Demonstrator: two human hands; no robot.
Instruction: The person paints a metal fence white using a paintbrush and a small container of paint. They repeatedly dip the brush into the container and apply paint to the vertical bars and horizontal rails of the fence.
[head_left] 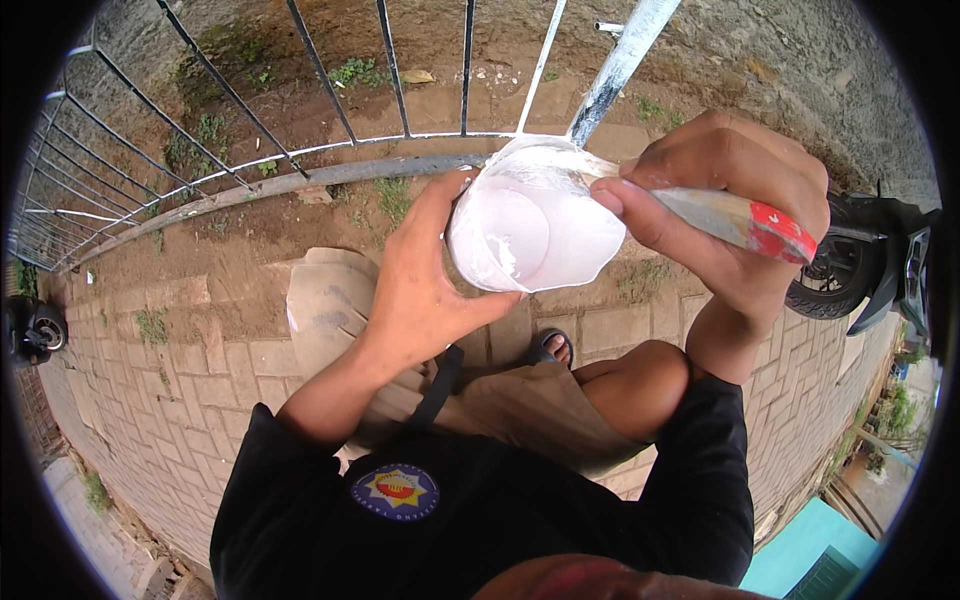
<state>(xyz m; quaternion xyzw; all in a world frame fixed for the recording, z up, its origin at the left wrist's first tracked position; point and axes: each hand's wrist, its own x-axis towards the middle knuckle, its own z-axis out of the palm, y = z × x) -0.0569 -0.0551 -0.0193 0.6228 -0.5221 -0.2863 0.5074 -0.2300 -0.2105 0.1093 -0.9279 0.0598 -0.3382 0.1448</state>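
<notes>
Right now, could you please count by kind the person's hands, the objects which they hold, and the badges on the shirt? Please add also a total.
Hands: 2 (left hand, right hand)
White container: 1
Paintbrush: 1
Round badge on the black shirt: 1
Total: 5

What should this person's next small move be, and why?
Perhaps lift the brush from the white-coated cup toward the fence post: the right hand holds the brush with its tip at the cup, the left hand grips the cup, and the post shows dark patches low down.
</notes>
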